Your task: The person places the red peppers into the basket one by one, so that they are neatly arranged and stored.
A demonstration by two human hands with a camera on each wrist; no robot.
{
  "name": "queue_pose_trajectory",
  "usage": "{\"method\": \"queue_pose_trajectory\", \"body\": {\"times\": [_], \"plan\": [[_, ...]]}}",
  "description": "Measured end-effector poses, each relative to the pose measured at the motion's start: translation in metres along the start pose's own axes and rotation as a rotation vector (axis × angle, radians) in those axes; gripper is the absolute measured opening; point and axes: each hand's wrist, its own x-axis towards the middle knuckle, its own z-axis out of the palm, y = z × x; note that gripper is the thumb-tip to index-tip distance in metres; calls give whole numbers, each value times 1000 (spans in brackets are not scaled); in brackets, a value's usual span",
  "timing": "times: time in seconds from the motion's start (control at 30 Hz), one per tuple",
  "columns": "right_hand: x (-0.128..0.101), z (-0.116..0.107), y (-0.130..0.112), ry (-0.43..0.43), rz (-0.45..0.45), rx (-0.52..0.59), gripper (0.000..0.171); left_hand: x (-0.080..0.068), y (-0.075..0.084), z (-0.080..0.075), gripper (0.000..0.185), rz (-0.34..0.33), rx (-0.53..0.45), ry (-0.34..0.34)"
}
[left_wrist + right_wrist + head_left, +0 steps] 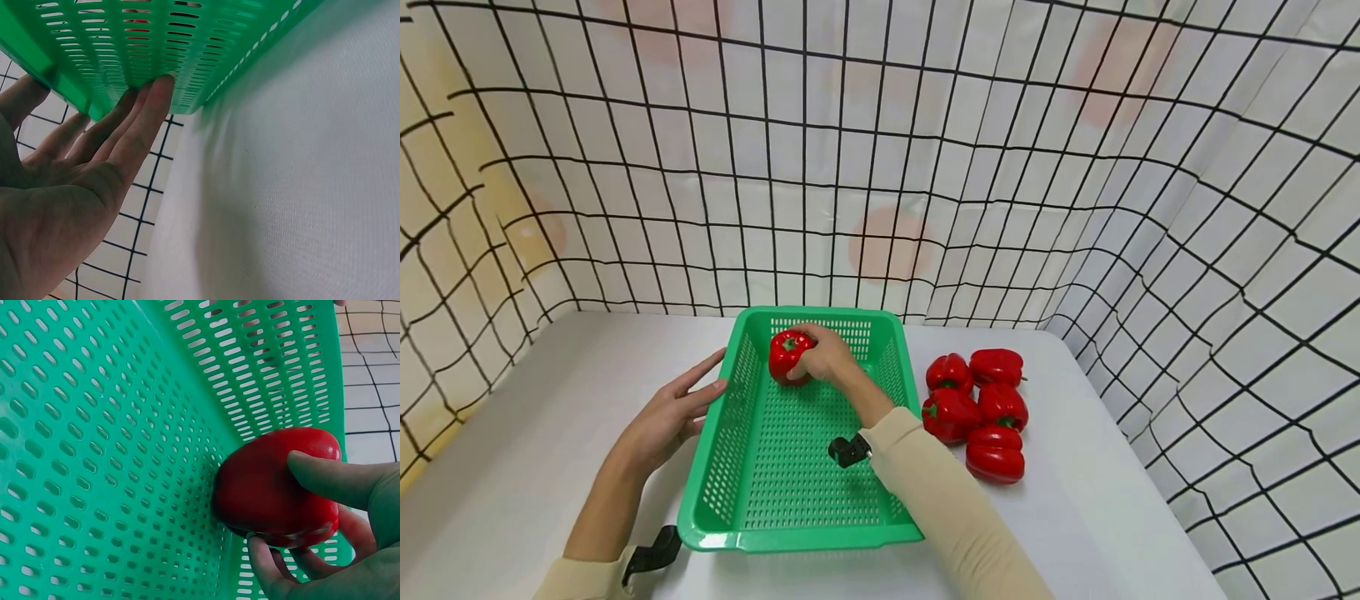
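A red bell pepper (787, 357) with a green stem is inside the green plastic basket (805, 537), near its far left corner. My right hand (826, 354) grips that pepper, with the thumb on one side and curled fingers on the other in the right wrist view (350, 519). The pepper's lower end is close to the slotted basket floor. My left hand (666, 417) is outside the basket at its left wall. Its fingers are extended, their tips touching the wall and rim in the left wrist view (94, 156).
Several red bell peppers (951, 415) lie grouped on the white table (1105, 500) just right of the basket. Black grid netting (880, 167) over pale sheeting stands behind the table and along both sides. A small black camera (850, 451) sits on the right wrist.
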Motion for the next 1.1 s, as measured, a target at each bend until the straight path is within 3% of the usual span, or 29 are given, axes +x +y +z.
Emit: {"method": "queue_pose_trajectory", "body": {"times": [0.6,0.77,1.1], "plan": [[-3,-6,-8,-7,54,1,88,-2,2,-1,70,27,3,-12],[-3,-8,-8,-16,52,-24,87,-3,3,-2,69,26,2,-19],[-7,-19,-17,13,-8,30,90,-5,4,0,73,23,41,-14]]}}
